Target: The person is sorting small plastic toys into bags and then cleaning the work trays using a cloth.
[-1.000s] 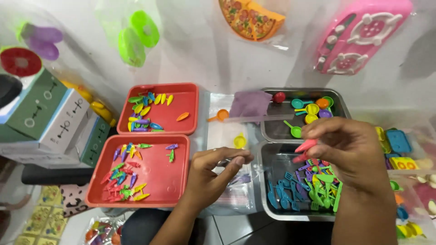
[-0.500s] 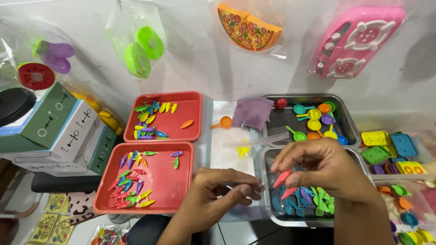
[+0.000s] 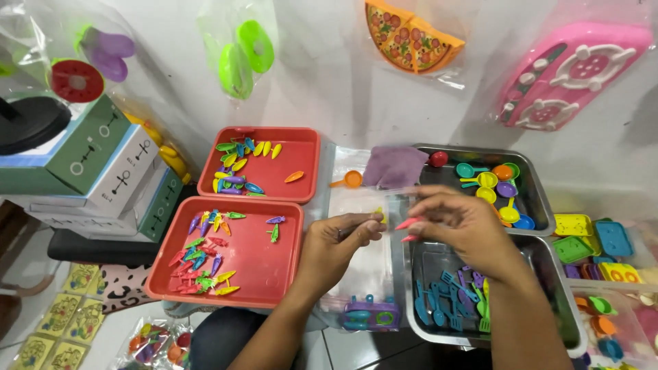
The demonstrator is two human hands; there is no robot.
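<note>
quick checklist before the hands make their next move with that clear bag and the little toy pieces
1. Clear bag held at its top edge by both hands: ok, left hand and right hand pinch it.
2. Bag mouth open: cannot tell, the plastic is see-through and blurred.
3. Small yellow piece at the left fingers: ok, whether inside the bag cannot tell.
4. Near red tray stocked with small coloured pieces: ok.
5. Metal tray with blue and green utensils beside the right hand: ok.
6. Purple toy lies on the bag's lower end: not ok.
</note>
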